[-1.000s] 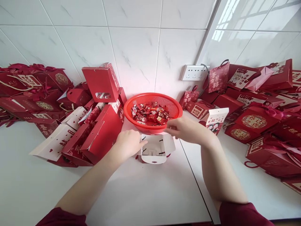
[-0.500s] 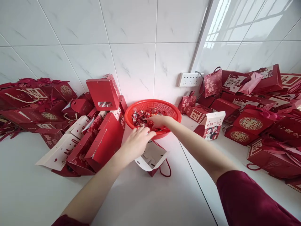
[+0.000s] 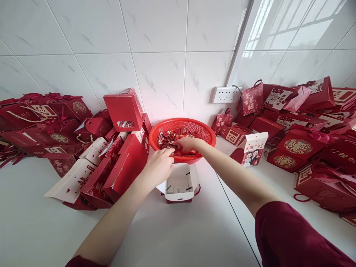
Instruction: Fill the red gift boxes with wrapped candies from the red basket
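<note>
- White marbled wall tiles (image 3: 155,29) stand behind a smooth white tabletop (image 3: 178,237); a power strip (image 3: 226,95) is fixed to the wall at far right.
- A dark seam (image 3: 239,222) runs across the top, right of centre, towards the near side.
- Red and white cartons (image 3: 125,163) crowd the left; a heap of red gift boxes (image 3: 297,144) fills the right.
- Bare surface stretches between the forearms on the near side.
- The red basket (image 3: 205,130) sits at far centre, holding wrapped sweets (image 3: 167,140).
- The open box (image 3: 178,196) stands just on its near side, its white inside facing up.
- The right hand (image 3: 188,144) reaches into the sweets; its fingertips are hidden, so its grasp cannot be told.
- The left hand (image 3: 160,165) is loosely bent by the basket's near rim; whether it grips anything cannot be told.
- Half a second ago the box stood askew; now it is squarer.
- A second ago the right hand was outside the basket.
</note>
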Demonstrator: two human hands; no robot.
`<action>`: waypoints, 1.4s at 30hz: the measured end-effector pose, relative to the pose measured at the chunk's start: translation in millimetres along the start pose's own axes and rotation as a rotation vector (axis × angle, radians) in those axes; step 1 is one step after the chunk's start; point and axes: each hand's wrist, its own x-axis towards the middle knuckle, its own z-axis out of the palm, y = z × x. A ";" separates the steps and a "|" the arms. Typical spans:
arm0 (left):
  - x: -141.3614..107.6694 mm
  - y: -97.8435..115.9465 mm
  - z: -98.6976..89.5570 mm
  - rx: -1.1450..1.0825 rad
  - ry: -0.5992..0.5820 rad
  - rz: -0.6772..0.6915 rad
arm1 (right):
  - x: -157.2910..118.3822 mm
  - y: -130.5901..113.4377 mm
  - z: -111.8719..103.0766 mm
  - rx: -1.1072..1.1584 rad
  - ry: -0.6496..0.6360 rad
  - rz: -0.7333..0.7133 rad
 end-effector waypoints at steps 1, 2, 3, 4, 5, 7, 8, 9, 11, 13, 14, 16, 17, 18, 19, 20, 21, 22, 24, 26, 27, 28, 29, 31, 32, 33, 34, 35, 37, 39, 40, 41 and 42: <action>0.6 -1.3 0.5 -0.025 -0.023 -0.012 | -8.5 1.6 -3.6 0.043 0.092 -0.029; 1.4 -2.5 1.1 -0.052 -0.035 -0.019 | -18.8 3.2 -7.1 0.084 0.185 -0.060; 2.6 -3.5 1.9 -0.076 -0.034 -0.025 | -30.3 4.8 -10.2 0.119 0.273 -0.089; 3.9 -4.4 3.0 -0.098 -0.025 -0.028 | -42.7 6.2 -12.6 0.162 0.354 -0.121; 5.3 -5.3 4.5 -0.116 -0.013 -0.029 | -55.5 7.3 -14.4 0.216 0.420 -0.157; 8.1 -7.0 8.1 -0.144 0.004 -0.029 | -80.5 8.6 -16.8 0.427 0.542 -0.270; 9.2 -7.8 9.9 -0.155 0.008 -0.033 | -92.0 8.5 -17.8 0.555 0.568 -0.330; 10.0 -8.5 11.4 -0.166 0.010 -0.037 | -102.6 7.5 -19.0 0.669 0.573 -0.377; 11.1 -9.3 13.2 -0.188 0.017 -0.036 | -120.2 2.9 -22.4 0.810 0.544 -0.425; 11.8 -9.0 13.5 -0.197 0.022 -0.038 | -132.9 -5.2 -26.6 0.836 0.507 -0.438; 12.2 -8.7 13.2 -0.194 0.018 -0.042 | -137.3 -10.2 -28.7 0.819 0.488 -0.445; 12.8 -8.0 12.6 -0.181 -0.001 -0.054 | -142.4 -20.7 -31.7 0.724 0.425 -0.464; 13.1 -7.8 12.4 -0.175 -0.014 -0.060 | -143.4 -25.5 -32.4 0.655 0.383 -0.475; 13.2 -7.6 12.3 -0.173 -0.022 -0.065 | -143.5 -29.8 -32.7 0.584 0.333 -0.484; 13.3 -7.6 12.3 -0.175 -0.025 -0.070 | -143.0 -33.4 -32.4 0.521 0.275 -0.493; 13.2 -7.5 12.3 -0.183 -0.026 -0.072 | -142.0 -36.4 -31.8 0.472 0.212 -0.504; 13.0 -7.4 12.3 -0.196 -0.026 -0.074 | -140.9 -38.8 -30.9 0.443 0.152 -0.515; 12.8 -7.2 12.2 -0.211 -0.027 -0.075 | -139.6 -40.7 -29.7 0.427 0.107 -0.525; 12.4 -6.5 11.8 -0.236 -0.030 -0.078 | -137.0 -43.7 -26.8 0.405 0.068 -0.528; 12.4 -5.5 10.9 -0.245 -0.030 -0.087 | -134.0 -46.2 -22.7 0.369 0.076 -0.500; 12.4 -5.1 10.4 -0.244 -0.030 -0.092 | -132.2 -47.3 -20.2 0.347 0.076 -0.479; 12.6 -4.7 9.8 -0.241 -0.030 -0.095 | -130.1 -48.5 -17.3 0.325 0.070 -0.455; 12.7 -4.5 9.2 -0.236 -0.033 -0.097 | -127.9 -49.5 -14.3 0.307 0.058 -0.429; 13.0 -4.5 8.2 -0.222 -0.042 -0.096 | -123.4 -50.7 -8.5 0.277 0.026 -0.383; 13.0 -4.7 7.9 -0.212 -0.045 -0.093 | -121.5 -50.7 -6.3 0.262 0.014 -0.359; 13.1 -5.1 7.7 -0.202 -0.049 -0.088 | -120.0 -50.2 -5.0 0.246 0.015 -0.337; 13.1 -5.5 7.9 -0.194 -0.052 -0.084 | -118.8 -49.2 -4.8 0.231 0.033 -0.315; 13.0 -5.9 8.3 -0.185 -0.054 -0.080 | -118.0 -47.6 -5.7 0.220 0.069 -0.296; 12.9 -6.6 9.8 -0.166 -0.051 -0.071 | -116.1 -42.2 -10.8 0.235 0.180 -0.270; 12.5 -6.7 11.5 -0.155 -0.036 -0.066 | -110.6 -33.5 -18.2 0.285 0.276 -0.246; 12.2 -6.5 12.1 -0.154 -0.028 -0.070 | -105.3 -27.8 -21.8 0.295 0.284 -0.207; 11.8 -6.1 12.5 -0.158 -0.022 -0.078 | -97.9 -21.4 -24.9 0.289 0.261 -0.148; 11.4 -5.7 12.7 -0.164 -0.020 -0.086 | -88.3 -14.3 -27.2 0.268 0.218 -0.076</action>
